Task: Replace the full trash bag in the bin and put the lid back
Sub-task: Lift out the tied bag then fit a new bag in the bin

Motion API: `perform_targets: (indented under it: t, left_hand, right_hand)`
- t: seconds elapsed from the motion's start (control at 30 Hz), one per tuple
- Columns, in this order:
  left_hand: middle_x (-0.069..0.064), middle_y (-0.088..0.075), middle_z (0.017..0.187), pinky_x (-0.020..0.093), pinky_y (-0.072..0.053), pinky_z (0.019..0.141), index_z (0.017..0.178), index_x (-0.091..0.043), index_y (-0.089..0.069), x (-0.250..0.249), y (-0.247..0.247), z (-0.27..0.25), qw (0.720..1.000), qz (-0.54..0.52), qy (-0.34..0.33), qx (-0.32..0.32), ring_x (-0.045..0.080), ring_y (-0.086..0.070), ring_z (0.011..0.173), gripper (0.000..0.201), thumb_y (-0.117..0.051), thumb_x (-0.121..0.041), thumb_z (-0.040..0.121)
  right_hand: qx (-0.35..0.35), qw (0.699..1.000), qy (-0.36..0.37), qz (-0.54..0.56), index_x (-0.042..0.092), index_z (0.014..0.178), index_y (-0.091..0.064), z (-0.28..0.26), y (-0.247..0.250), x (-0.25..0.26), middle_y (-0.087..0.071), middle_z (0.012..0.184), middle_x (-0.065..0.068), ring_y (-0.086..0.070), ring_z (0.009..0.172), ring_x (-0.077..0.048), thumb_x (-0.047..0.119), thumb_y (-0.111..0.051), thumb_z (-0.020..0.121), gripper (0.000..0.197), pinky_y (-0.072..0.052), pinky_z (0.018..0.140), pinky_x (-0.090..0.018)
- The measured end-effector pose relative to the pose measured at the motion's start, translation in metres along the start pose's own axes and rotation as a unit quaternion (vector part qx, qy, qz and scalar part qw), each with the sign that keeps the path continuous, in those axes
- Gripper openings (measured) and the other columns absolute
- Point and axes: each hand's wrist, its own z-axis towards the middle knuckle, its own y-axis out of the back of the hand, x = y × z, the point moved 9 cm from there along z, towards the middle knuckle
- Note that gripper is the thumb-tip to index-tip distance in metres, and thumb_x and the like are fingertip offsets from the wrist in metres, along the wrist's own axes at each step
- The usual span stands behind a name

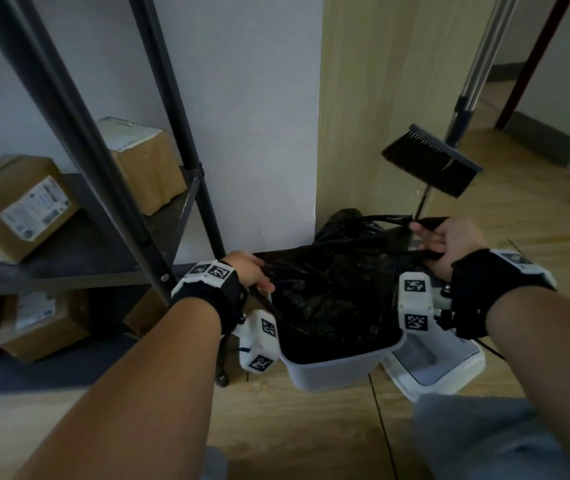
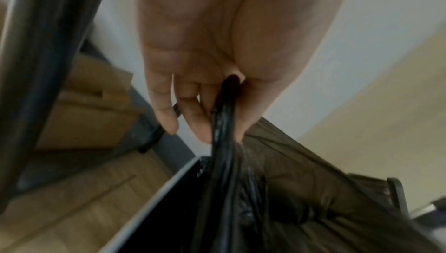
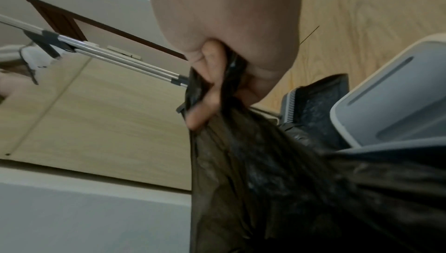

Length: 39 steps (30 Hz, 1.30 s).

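A white bin (image 1: pixel 332 372) stands on the wooden floor with a black trash bag (image 1: pixel 328 292) spread over its mouth. My left hand (image 1: pixel 252 271) pinches the bag's left handle (image 2: pixel 224 120) between thumb and fingers at the bin's left rim (image 2: pixel 154 192). My right hand (image 1: pixel 449 244) grips the right handle (image 3: pixel 229 89), stretching the bag (image 3: pixel 277 181) up and to the right. The white lid (image 1: pixel 439 368) lies on the floor just right of the bin, and it shows in the right wrist view as a lid (image 3: pixel 395 93) behind the bag. A second black bag (image 1: pixel 342 223) sits behind the bin against the wall.
A dark metal shelf (image 1: pixel 110 237) with cardboard boxes (image 1: pixel 17 206) stands close on the left. A broom (image 1: pixel 432 161) with a metal handle (image 3: pixel 115 57) leans at the wooden panel on the right. My knee (image 1: pixel 477 438) is at the bottom right.
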Motion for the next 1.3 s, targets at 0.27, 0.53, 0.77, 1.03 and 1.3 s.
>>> perform_targets:
  t: [0.27,0.53,0.77,1.03,1.3]
  left_hand:
    - [0.019,-0.067,0.105,0.031,-0.049,0.078,0.135,-0.001,-0.048,0.043,-0.06,0.02,0.989,-0.144,0.033,-0.027,0.031,-0.064,0.093,0.05,-0.062,-0.009,0.088]
    - [0.009,-0.054,0.137,0.033,-0.046,0.102,0.141,-0.009,-0.042,0.07,-0.052,0.042,0.996,-0.032,0.077,-0.021,0.029,-0.056,0.121,0.102,-0.08,-0.05,0.057]
    - [0.009,-0.044,0.147,0.04,-0.042,0.107,0.147,-0.012,-0.03,0.078,-0.064,0.055,0.998,0.033,0.06,-0.001,0.03,-0.047,0.131,0.095,-0.081,-0.029,0.068]
    - [0.007,-0.044,0.148,0.034,-0.04,0.11,0.143,-0.024,-0.042,0.07,-0.03,0.053,0.996,-0.033,0.006,-0.08,0.026,-0.046,0.132,0.077,-0.074,-0.009,0.074]
    - [-0.004,-0.069,0.059,0.012,-0.044,0.041,0.098,-0.016,-0.072,0.072,-0.002,0.041,0.961,-0.257,0.005,-0.107,0.006,-0.05,0.039,0.02,-0.06,-0.003,0.087]
  right_hand:
    - [0.048,0.964,0.029,-0.26,0.019,0.104,-0.061,0.016,-0.014,-0.023,-0.057,0.08,-0.009,-0.053,0.048,-0.014,0.022,-0.064,0.086,0.019,-0.056,0.053,-0.028]
    - [0.111,0.677,0.038,-0.727,0.018,0.147,-0.031,0.017,-0.024,-0.106,-0.054,0.137,-0.01,-0.06,0.113,-0.032,0.064,-0.068,0.072,0.095,-0.053,0.089,-0.042]
    - [0.113,0.7,0.075,-0.701,0.019,0.143,-0.038,0.022,-0.035,-0.106,-0.058,0.126,-0.012,-0.061,0.102,-0.033,0.036,-0.06,0.088,0.062,-0.053,0.081,-0.04]
    - [0.019,0.754,0.067,-0.653,0.007,0.11,-0.069,0.028,-0.038,-0.097,-0.069,0.104,-0.016,-0.065,0.091,-0.034,0.017,-0.052,0.092,0.027,-0.047,0.07,-0.032]
    - [-0.095,0.903,0.054,-0.415,0.019,0.064,-0.048,0.038,0.013,-0.05,-0.058,0.077,-0.007,-0.064,0.084,-0.029,0.037,-0.05,0.087,0.03,-0.05,0.075,-0.038]
